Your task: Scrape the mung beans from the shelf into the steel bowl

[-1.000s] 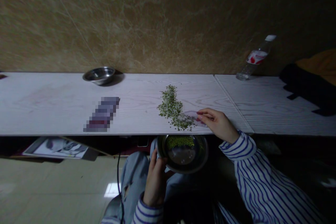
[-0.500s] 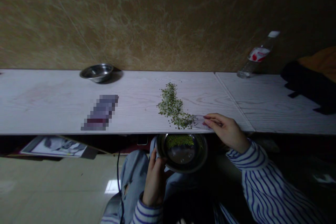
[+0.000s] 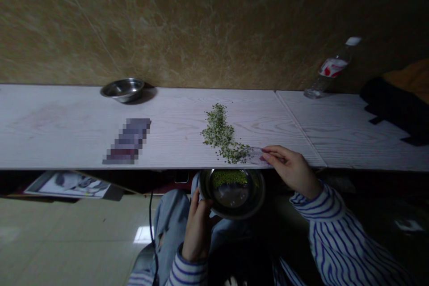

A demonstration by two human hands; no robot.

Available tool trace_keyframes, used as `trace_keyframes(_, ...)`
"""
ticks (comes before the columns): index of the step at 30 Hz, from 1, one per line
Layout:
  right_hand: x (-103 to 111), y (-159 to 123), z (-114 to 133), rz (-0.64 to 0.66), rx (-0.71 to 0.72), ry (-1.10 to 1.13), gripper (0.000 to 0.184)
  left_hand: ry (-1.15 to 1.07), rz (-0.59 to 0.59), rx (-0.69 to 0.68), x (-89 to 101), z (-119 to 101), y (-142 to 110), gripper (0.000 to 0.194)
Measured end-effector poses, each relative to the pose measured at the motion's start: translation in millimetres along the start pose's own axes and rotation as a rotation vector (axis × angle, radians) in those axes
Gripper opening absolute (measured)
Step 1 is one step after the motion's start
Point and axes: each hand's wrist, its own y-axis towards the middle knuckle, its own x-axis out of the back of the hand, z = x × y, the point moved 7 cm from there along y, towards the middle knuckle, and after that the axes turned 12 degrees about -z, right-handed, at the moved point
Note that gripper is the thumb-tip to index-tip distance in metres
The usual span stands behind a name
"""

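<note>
A spread of small green beans mixed with white grains [image 3: 217,129] lies on the white wood-grain table [image 3: 170,143]. My right hand [image 3: 290,167] pinches a thin, clear plastic piece [image 3: 256,155], whose left end touches the near part of the spread; its exact kind cannot be made out. Below the table's front edge, over my lap, my left hand [image 3: 197,228] grips the left rim of a metal bowl [image 3: 239,215]. Green beans [image 3: 229,178] are gathered along the far side inside this bowl.
Against the wall stands a second metal bowl [image 3: 124,91] at the left, with a blurred-out flat object [image 3: 129,140] in front of it. A clear bottle [image 3: 330,69] and a dark bag [image 3: 395,107] are at the right. A cable [image 3: 151,219] hangs by my left knee.
The clear plastic piece has slid slightly left into the near beans. My left hand and the bowl stay almost as they were; the view has shifted a little.
</note>
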Motion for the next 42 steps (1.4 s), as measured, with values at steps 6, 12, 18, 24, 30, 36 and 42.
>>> trace_keyframes(6, -1.9, 0.1, 2.9, 0.0, 0.026, -0.027, 0.026, 0.004, -0.018, 0.01, 0.7, 0.3, 0.8, 0.059)
trace_keyframes(12, 0.5, 0.0, 2.7, -0.019, 0.02, -0.042, 0.024, -0.01, -0.012, 0.015, 2.7, 3.9, 4.7, 0.059)
trace_keyframes(18, -6.6, -3.2, 7.3, 0.012, 0.044, -0.04, 0.022, -0.008, 0.008, 0.025, 1.8, 3.8, 3.9, 0.057)
trace_keyframes(24, -13.0, -4.3, 7.7, 0.013, 0.035, -0.029, 0.021, -0.006, 0.039, 0.011, 1.8, 2.6, 4.1, 0.056)
trace_keyframes(30, -20.8, -3.7, 8.6, 0.026, 0.017, -0.009, 0.021, 0.004, 0.009, 0.01, 2.9, 2.2, 4.4, 0.055)
trace_keyframes(36, -29.6, -3.5, 8.0, 0.051, -0.001, 0.04, 0.021, 0.009, 0.018, 0.016, 2.8, 3.1, 6.6, 0.055)
trace_keyframes(42, -37.7, -5.5, 15.3, 0.084, -0.008, 0.049, 0.02, 0.006, 0.026, 0.028, 3.1, 3.6, 7.0, 0.056)
